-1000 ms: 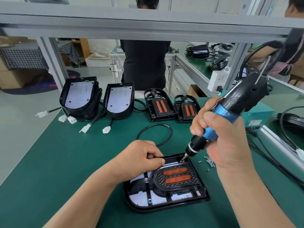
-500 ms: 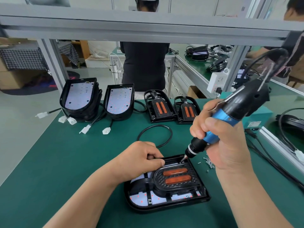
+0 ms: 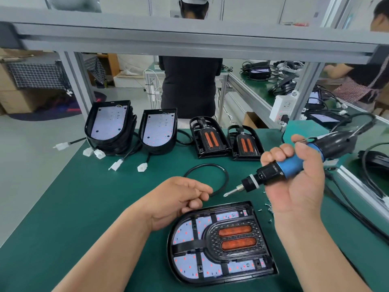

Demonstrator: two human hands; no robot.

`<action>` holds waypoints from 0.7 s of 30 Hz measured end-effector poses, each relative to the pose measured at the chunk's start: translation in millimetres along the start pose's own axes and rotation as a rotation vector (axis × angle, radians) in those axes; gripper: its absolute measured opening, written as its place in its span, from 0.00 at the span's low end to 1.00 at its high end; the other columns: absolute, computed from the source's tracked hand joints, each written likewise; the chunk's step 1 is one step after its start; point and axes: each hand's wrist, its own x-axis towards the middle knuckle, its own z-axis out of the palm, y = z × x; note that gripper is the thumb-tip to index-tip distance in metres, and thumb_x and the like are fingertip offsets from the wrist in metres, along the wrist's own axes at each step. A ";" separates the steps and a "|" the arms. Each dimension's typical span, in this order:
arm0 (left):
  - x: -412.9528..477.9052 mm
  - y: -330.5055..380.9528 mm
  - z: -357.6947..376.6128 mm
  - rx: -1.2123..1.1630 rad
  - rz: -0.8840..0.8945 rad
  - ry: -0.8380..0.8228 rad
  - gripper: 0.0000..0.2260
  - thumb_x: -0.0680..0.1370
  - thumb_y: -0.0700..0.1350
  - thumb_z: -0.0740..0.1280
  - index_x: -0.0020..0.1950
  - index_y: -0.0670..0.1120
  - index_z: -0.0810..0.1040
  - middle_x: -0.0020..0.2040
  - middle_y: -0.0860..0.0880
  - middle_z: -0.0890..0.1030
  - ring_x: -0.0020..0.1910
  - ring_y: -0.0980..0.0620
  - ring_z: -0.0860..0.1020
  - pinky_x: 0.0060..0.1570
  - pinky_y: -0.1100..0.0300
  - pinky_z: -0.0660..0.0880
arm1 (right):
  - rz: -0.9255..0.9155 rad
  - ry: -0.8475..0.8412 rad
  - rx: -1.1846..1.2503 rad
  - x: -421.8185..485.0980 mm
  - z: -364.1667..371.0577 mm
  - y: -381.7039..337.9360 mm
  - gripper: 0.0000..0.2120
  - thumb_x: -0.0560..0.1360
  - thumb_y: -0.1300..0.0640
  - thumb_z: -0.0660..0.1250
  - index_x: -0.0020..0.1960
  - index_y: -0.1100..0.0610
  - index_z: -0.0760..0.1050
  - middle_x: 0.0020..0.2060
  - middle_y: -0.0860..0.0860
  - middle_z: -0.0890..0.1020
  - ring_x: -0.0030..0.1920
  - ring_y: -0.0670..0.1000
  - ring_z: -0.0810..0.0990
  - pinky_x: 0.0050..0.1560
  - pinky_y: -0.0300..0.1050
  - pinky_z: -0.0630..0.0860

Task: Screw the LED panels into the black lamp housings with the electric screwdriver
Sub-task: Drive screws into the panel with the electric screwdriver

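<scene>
The black lamp housing [image 3: 248,209] lies flat on the green table [image 3: 84,207], at 6 o'clock, close to the person. It has one round end and one straight end. Inside it sits the white LED panel [image 3: 185,230] with small red dots. A black grid lies over the panel, and two orange strips show in the middle.

The electric screwdriver [image 3: 290,165] is blue and black. It is up in the air at 2 o'clock from the housing. Its metal tip points down toward 8 o'clock and does not touch the housing.

The right hand [image 3: 299,186] holds the screwdriver, palm turned toward the camera. Its fingers [image 3: 277,152] are wrapped tight round the blue part.

The left hand [image 3: 174,199] is at 10 o'clock from the housing, just beside its edge. Its fingers [image 3: 200,188] are loosely curled with nothing in them that I can see. I cannot tell if it touches the housing.

Small screws [image 3: 269,209] lie on the table at 2 o'clock from the housing. A black ring [image 3: 226,175] lies at 12 o'clock. Far back at 12 o'clock stand more housings in a row, two with white panels [image 3: 109,123] and two with orange strips [image 3: 208,138].
</scene>
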 end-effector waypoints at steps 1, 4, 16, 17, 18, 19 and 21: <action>-0.6 1.1 0.3 -0.001 -0.001 0.001 0.13 0.85 0.30 0.57 0.62 0.31 0.80 0.42 0.46 0.82 0.28 0.58 0.71 0.25 0.69 0.65 | 0.004 0.007 0.005 -0.7 0.2 1.8 0.06 0.81 0.61 0.61 0.52 0.54 0.75 0.36 0.47 0.72 0.35 0.48 0.72 0.43 0.42 0.74; -1.3 2.2 1.5 -0.008 0.007 0.006 0.10 0.86 0.34 0.60 0.63 0.33 0.78 0.40 0.46 0.82 0.26 0.59 0.68 0.23 0.69 0.62 | 0.020 0.016 0.013 -2.8 1.2 5.9 0.06 0.81 0.61 0.60 0.52 0.54 0.76 0.36 0.48 0.72 0.35 0.48 0.72 0.42 0.42 0.75; -2.8 1.1 -4.0 -0.126 0.055 -0.088 0.07 0.81 0.46 0.69 0.49 0.42 0.78 0.40 0.47 0.78 0.30 0.57 0.67 0.25 0.68 0.62 | 0.033 0.047 0.014 -9.4 4.5 10.7 0.06 0.81 0.62 0.62 0.51 0.54 0.77 0.37 0.48 0.73 0.36 0.49 0.74 0.44 0.43 0.77; -2.5 1.0 -4.0 -0.115 0.062 -0.094 0.08 0.81 0.47 0.69 0.49 0.42 0.78 0.40 0.47 0.77 0.30 0.57 0.66 0.25 0.68 0.61 | 0.031 0.047 0.013 -9.6 4.6 10.5 0.06 0.81 0.62 0.62 0.51 0.54 0.77 0.37 0.48 0.74 0.36 0.49 0.74 0.45 0.43 0.77; -1.9 0.9 -3.7 -0.100 0.069 -0.101 0.08 0.81 0.47 0.69 0.49 0.42 0.79 0.39 0.48 0.76 0.30 0.58 0.66 0.25 0.69 0.61 | 0.030 0.047 0.012 -9.6 4.8 10.4 0.06 0.82 0.61 0.62 0.52 0.54 0.77 0.37 0.48 0.74 0.36 0.49 0.74 0.45 0.43 0.77; -1.5 0.8 -3.3 -0.084 0.074 -0.105 0.08 0.80 0.47 0.70 0.48 0.42 0.80 0.38 0.48 0.76 0.29 0.58 0.65 0.25 0.69 0.60 | 0.029 0.050 0.011 -9.8 4.9 10.6 0.05 0.82 0.61 0.62 0.52 0.54 0.76 0.37 0.48 0.74 0.36 0.49 0.74 0.46 0.43 0.77; -0.7 -0.1 -2.7 -0.061 0.074 -0.101 0.09 0.78 0.47 0.72 0.48 0.41 0.85 0.37 0.49 0.76 0.29 0.59 0.65 0.24 0.70 0.60 | 0.024 0.054 0.010 -10.0 5.1 11.2 0.04 0.82 0.61 0.63 0.53 0.54 0.76 0.38 0.48 0.74 0.37 0.48 0.74 0.46 0.44 0.77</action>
